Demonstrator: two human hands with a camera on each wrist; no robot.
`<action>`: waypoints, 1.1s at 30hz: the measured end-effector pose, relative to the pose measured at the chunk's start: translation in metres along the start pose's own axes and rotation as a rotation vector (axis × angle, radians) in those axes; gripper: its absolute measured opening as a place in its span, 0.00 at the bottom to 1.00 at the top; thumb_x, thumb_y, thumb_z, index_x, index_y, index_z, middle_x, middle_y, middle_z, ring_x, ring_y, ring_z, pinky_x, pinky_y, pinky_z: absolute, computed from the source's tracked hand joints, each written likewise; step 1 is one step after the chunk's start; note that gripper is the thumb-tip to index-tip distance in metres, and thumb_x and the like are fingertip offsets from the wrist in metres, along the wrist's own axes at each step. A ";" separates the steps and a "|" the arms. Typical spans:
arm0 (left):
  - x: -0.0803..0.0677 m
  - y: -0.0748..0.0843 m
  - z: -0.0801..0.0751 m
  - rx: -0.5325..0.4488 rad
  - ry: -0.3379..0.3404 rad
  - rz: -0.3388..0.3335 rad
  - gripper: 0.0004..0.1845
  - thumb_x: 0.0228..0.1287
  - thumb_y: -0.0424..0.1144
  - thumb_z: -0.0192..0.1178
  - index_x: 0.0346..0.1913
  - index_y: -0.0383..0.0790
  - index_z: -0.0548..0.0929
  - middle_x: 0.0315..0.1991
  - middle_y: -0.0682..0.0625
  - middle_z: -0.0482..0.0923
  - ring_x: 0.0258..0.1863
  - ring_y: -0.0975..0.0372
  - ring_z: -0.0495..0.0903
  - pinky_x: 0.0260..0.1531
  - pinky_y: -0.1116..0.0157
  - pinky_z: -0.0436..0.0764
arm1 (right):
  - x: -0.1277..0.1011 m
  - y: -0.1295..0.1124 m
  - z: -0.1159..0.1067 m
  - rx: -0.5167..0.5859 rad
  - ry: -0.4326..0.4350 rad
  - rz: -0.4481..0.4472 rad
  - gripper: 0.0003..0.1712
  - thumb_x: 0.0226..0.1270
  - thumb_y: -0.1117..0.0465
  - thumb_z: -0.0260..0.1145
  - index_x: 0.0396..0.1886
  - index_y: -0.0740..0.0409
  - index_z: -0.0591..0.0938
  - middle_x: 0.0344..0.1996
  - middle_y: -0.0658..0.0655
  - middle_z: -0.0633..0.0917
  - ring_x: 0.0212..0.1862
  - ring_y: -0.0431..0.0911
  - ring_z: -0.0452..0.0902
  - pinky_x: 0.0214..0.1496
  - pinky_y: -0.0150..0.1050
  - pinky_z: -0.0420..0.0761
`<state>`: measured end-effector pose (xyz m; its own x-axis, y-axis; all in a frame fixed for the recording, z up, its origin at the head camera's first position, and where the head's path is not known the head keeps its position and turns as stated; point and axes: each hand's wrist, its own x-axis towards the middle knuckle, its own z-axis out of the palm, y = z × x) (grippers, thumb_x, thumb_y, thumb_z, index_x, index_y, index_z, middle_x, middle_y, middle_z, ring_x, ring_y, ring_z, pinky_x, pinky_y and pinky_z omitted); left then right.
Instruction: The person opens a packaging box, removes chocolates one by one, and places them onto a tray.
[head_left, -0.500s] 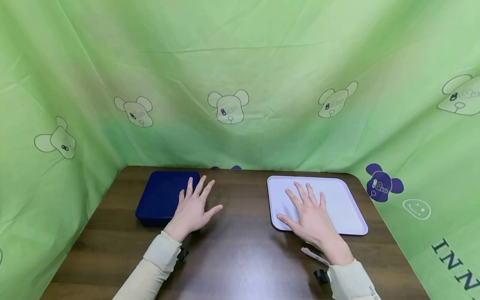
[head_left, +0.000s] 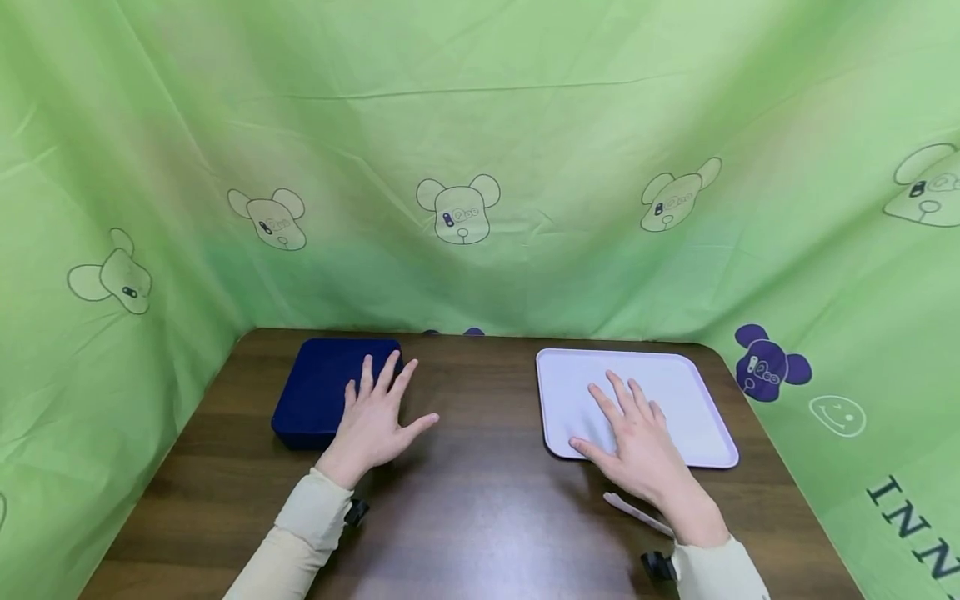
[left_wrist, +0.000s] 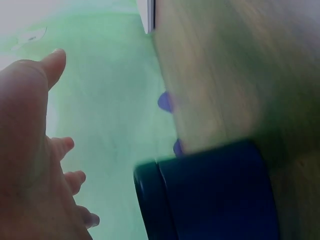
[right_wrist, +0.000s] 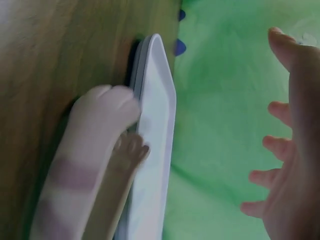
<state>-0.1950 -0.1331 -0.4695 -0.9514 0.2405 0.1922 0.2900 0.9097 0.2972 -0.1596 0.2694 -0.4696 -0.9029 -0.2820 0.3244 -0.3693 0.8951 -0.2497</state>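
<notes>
My left hand (head_left: 371, 425), fingers spread, is held over the right side of a dark blue box (head_left: 318, 392). A seam runs along that box (left_wrist: 215, 195) below its top in the left wrist view. On the other side, my right hand (head_left: 641, 446) hovers palm down above the front part of a white tray (head_left: 693, 417) with a pale lilac rim, its fingers extended. Under the right wrist lies a slender pale item (head_left: 637, 512), partly covered by the arm. The right wrist view shows its two long arms (right_wrist: 95, 150) with cat-paw ends, like tongs.
A brown wooden table (head_left: 480, 467) bears everything, box at back left and tray at back right. Green printed cloth (head_left: 465, 125) hangs behind the table and along both sides. Dark wrist-worn devices (head_left: 658, 567) sit at both cuffs.
My right hand has drawn back toward the right front of the tray. My left hand has shifted slightly left and down. The box, tray and paw-ended item stay in place.
</notes>
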 end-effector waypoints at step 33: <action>-0.041 -0.099 -0.015 -0.213 0.195 -0.556 0.48 0.72 0.58 0.56 0.79 0.30 0.49 0.72 0.23 0.58 0.63 0.27 0.66 0.53 0.31 0.69 | -0.071 0.010 0.010 0.253 0.087 0.131 0.51 0.50 0.49 0.83 0.71 0.61 0.71 0.69 0.72 0.69 0.67 0.72 0.65 0.59 0.70 0.68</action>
<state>-0.1829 -0.2383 -0.4925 -0.9355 -0.3336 0.1162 -0.2095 0.7890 0.5776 -0.1011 0.2953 -0.5040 -0.9283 -0.1290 0.3487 -0.3037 0.8043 -0.5107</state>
